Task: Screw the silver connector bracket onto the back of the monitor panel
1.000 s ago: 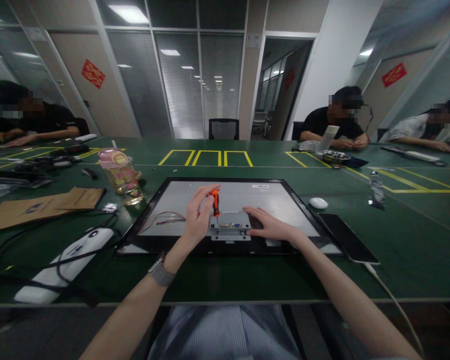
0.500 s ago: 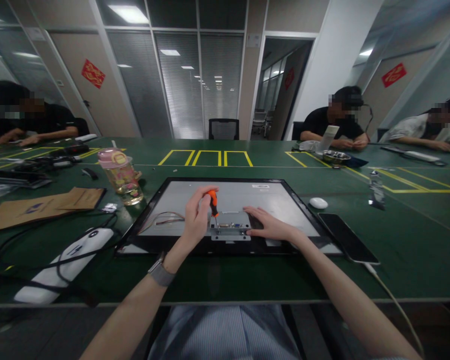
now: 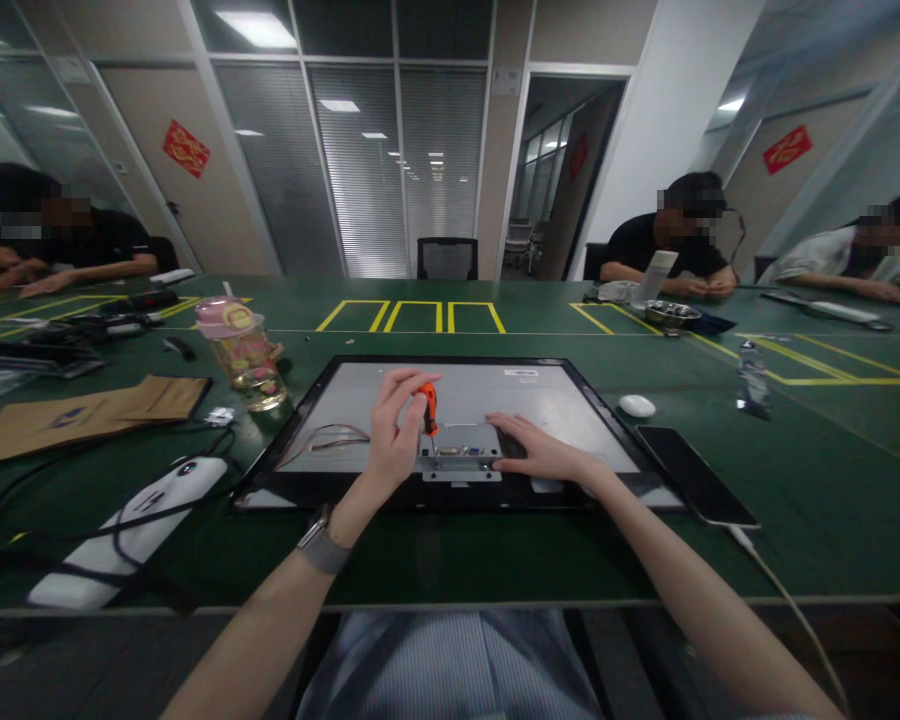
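A flat display panel with a black frame and grey back lies on the green table in front of me. Near its front edge sits a metal bracket with video ports. My left hand is closed around the orange and black handle of a screwdriver, which stands nearly upright with its tip at the left side of the bracket. My right hand lies on the bracket's right side, fingers stretched out and thumb near its front corner. Thin wires run across the panel left of my left hand.
To the left are a pink-lidded bottle, a brown paper envelope and a white power strip with black cables. A phone on a cable and a white mouse-like case lie right. Other people sit across the table.
The screwdriver handle has shifted slightly right and turned a little, and the fingers of my left hand have changed position around it. My right hand stays in place.
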The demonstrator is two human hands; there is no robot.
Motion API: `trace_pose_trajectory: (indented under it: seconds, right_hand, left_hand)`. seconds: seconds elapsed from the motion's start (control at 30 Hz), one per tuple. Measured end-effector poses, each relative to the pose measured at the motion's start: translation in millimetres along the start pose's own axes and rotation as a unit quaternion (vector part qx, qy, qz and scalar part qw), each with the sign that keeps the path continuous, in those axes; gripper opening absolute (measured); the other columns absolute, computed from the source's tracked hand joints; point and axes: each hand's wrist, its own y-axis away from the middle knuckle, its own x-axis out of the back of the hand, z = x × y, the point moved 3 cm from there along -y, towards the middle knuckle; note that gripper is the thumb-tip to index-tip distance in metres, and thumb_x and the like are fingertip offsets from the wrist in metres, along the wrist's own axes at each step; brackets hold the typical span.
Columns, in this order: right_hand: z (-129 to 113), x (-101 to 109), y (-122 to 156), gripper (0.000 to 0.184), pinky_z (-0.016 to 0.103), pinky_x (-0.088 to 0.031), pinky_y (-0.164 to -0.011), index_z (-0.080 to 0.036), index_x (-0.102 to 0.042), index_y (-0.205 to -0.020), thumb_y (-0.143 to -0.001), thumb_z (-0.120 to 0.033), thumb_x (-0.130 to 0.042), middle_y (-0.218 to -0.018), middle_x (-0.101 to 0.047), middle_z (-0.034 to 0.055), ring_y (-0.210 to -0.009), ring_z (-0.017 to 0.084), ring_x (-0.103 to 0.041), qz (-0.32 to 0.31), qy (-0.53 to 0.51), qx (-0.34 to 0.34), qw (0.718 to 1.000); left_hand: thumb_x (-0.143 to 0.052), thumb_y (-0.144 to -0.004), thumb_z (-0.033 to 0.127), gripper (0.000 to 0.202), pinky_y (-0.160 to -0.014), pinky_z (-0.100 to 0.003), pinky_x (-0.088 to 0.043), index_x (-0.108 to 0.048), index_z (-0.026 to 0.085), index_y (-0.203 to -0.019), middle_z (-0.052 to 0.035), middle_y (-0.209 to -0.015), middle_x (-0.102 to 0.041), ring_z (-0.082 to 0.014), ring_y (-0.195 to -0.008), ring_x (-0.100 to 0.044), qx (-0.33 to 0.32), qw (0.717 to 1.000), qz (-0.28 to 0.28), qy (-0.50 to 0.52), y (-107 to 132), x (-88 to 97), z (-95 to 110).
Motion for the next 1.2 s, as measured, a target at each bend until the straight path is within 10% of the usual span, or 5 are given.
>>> trace_pose_trajectory:
  seconds: [1.2]
  right_hand:
    - [-2.0,2.2,0.7,0.082,0.047,-0.012,-0.119,-0.022,-0.027,-0.146,-0.08,-0.063,-0.054,-0.152,-0.032,0.0099,-0.141,0.026,-0.027,-0.006,-0.006,-0.001,1.0]
  left_hand:
    - [-0.047,-0.092,0.025,0.026,-0.086,-0.034,-0.046,-0.062,0.023,-0.114,-0.0055,-0.1,-0.065,-0.0165,-0.092,-0.058,0.031,0.999,0.007,0.029,0.7,-1.4,-1.7]
